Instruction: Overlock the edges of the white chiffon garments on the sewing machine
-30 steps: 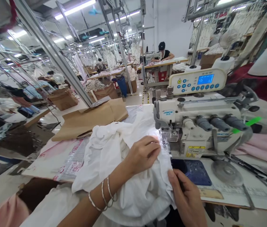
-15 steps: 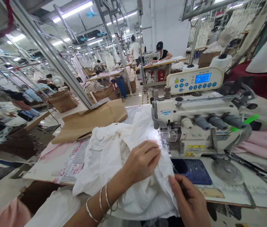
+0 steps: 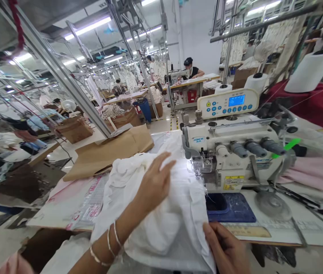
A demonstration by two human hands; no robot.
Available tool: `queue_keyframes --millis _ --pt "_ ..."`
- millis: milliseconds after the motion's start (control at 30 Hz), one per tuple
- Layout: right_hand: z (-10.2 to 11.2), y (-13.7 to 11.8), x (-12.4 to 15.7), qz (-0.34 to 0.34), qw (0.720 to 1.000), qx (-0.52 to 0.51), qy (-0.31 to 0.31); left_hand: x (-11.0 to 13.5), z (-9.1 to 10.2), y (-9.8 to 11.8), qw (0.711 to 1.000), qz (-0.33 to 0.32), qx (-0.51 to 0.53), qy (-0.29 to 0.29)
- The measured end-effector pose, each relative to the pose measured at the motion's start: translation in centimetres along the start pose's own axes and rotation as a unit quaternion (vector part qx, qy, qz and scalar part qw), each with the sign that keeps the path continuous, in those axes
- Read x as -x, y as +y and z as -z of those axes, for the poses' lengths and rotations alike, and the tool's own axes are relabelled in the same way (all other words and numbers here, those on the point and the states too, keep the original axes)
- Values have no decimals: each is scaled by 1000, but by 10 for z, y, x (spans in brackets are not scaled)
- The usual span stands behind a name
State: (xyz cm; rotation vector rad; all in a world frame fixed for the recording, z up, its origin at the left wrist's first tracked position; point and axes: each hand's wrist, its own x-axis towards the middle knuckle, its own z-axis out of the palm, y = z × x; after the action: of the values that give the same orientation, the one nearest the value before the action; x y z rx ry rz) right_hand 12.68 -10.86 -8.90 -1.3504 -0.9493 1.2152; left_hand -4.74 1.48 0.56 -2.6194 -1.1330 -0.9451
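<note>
paper: brown sheets (image 3: 110,146) are lying at the table's far left, just beside the cloth's far edge.
bag: a printed clear plastic bag (image 3: 88,203) is lying flat left of the cloth, partly tucked under it.
bangles: thin metal bangles (image 3: 108,245) are sitting on the left wrist.
left hand: the left hand (image 3: 152,182) is resting palm down on top of the cloth, with fingers stretched out flat and slightly spread, gripping nothing.
cloth: a white cloth (image 3: 164,224) is lying bunched on the table in front of the machine, with its right edge running up to the needle area and its near part hanging off the table edge.
co-worker: a person in a dark top (image 3: 191,70) is sitting at a far table.
right hand: the right hand (image 3: 226,249) is holding the cloth's near right corner, thumb on top. It looks like a pinch, but the fingers are hidden underneath.
machine: a white sewing machine (image 3: 232,152) is standing just right of the cloth.
panel: a control panel (image 3: 227,102) is glowing blue above the machine.
mat: a blue mat (image 3: 231,208) is lying below the machine.
table: the table (image 3: 315,232) is carrying all of it.
cones: white thread cones (image 3: 310,70) are standing behind the machine.
pink fabric: pink fabric (image 3: 315,173) is lying at the far right.
</note>
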Motion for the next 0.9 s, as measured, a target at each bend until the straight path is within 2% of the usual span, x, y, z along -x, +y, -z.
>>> queue_keyframes --millis 100,200,267,367,467,667,833,900 --pt "-1 -6 -9 33 999 -20 -9 1 -7 50 996 -85 3 30" --pt "-1 -9 -20 64 998 -17 -14 10 -27 74 995 -79 -24 57" --pt "1 -7 -24 62 998 -14 -15 17 -38 75 995 -57 -20 79" --pt "5 -1 -23 57 998 15 -14 20 -44 68 995 -54 4 88" --pt "7 0 -21 74 996 49 -17 16 -43 61 994 -56 26 92" --pt "-2 -9 -19 59 998 27 14 5 -38 47 992 -28 95 77" --pt "-3 -9 -16 77 997 20 19 7 -31 57 992 -85 41 86" --pt "-2 -8 -15 82 996 31 24 8 -30 62 993 -83 36 80"
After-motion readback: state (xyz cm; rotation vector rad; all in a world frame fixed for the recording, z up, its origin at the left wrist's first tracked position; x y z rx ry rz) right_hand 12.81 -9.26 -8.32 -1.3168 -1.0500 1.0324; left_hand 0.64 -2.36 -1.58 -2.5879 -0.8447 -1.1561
